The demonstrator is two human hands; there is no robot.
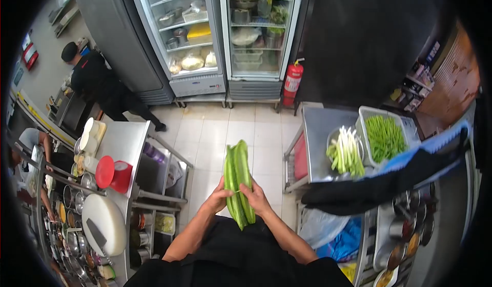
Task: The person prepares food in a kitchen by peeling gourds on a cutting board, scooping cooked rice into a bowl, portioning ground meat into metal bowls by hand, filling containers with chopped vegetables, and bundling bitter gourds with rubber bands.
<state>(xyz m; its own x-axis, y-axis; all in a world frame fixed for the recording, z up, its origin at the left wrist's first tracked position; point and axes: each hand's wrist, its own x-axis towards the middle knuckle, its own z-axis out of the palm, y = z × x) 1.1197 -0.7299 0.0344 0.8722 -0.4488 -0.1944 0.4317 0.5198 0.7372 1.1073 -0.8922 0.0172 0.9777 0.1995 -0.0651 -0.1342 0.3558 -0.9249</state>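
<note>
Both hands grip a bundle of long, flat green vegetables (238, 159) in front of my body, over the floor. The exact kind is unclear, perhaps pods or thick leaves. A thin band seems to run around its middle, between my thumbs. My left hand (217, 200) is closed on the left side of the bundle. On the opposite side, my right hand (255, 197) is wrapped around it too, thumb on top. The bundle points away from me, its lower end hanging near my black apron.
To the left, a steel counter (134, 133) carries a white round cutting board (97, 236), a cleaver (96, 232) and a red scale (120, 177). At right, a steel table (318, 128) holds spring onions (346, 154) and a basket of greens (384, 136). Fridges, an extinguisher (292, 82) and co-workers stand beyond.
</note>
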